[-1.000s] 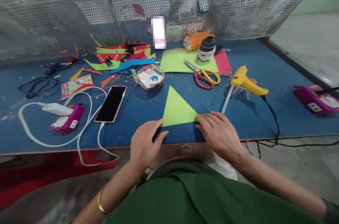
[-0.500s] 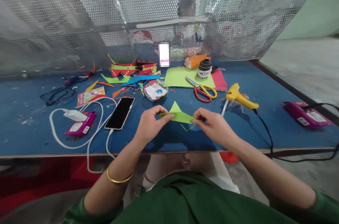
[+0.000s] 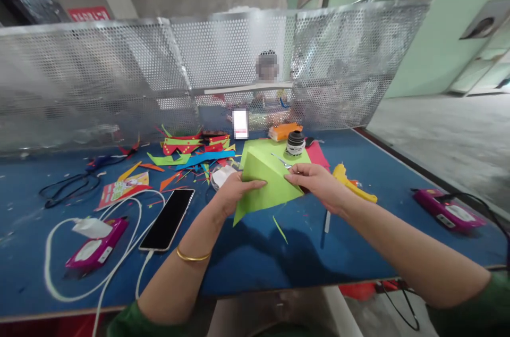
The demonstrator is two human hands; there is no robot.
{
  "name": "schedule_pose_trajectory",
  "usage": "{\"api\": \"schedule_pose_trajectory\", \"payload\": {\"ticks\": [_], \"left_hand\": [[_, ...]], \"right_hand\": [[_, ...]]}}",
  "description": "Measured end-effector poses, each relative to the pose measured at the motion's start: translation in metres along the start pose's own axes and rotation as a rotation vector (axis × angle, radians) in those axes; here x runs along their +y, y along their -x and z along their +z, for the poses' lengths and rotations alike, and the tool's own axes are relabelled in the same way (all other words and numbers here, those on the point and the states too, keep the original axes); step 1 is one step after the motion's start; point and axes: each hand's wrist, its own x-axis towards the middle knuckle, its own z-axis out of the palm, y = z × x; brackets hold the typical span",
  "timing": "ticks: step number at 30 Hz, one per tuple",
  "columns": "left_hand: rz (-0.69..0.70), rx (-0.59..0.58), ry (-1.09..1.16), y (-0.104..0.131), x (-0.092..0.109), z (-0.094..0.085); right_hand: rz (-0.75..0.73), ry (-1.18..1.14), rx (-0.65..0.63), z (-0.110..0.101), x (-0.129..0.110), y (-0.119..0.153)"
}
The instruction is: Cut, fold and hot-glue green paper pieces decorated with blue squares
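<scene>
A piece of lime-green paper point(image 3: 265, 180) is held up above the table, its broad face turned toward me and one corner hanging down at the left. My left hand point(image 3: 233, 191) pinches its left edge, thumb lying across the front. At the right edge my right hand point(image 3: 313, 180) grips it between thumb and fingers. Behind the paper lie flat green sheets point(image 3: 249, 146) and a pair of scissors point(image 3: 283, 161), whose handles are hidden by my right hand and the paper. A thin green paper strip point(image 3: 280, 229) rests on the table below.
On the left are a phone point(image 3: 169, 220), a purple power strip point(image 3: 98, 246) and white cables. A yellow glue gun point(image 3: 353, 185) lies right, near another purple power strip point(image 3: 448, 211). Behind stand a black-and-white roll point(image 3: 295, 143), colourful paper scraps point(image 3: 207, 159) and a perforated metal screen point(image 3: 235, 50).
The green paper has been raised and tilted, from nearly edge-on to showing its broad face. Both hands still hold it. My view has tipped upward.
</scene>
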Motion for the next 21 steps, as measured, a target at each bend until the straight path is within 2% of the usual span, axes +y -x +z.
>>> {"api": "schedule_pose_trajectory", "payload": {"ticks": [3,5,8,12,16,21], "left_hand": [[0.044,0.165,0.134,-0.010,-0.002,-0.006],[0.082,0.231,0.198,-0.015,-0.004,-0.011],[0.102,0.260,0.259,-0.016,-0.010,-0.015],[0.126,0.281,0.303,-0.013,-0.016,-0.015],[0.120,0.299,0.320,-0.012,-0.018,-0.014],[0.103,0.271,0.337,-0.012,-0.017,-0.015]], "right_hand": [[0.018,0.061,0.075,-0.010,0.004,-0.014],[0.030,0.092,0.092,-0.012,0.006,-0.017],[0.075,0.114,-0.027,0.001,0.009,-0.016],[0.161,0.085,-0.220,0.034,0.013,-0.018],[0.165,0.040,-0.205,0.056,0.020,-0.029],[0.168,0.027,-0.216,0.055,0.024,-0.037]]}}
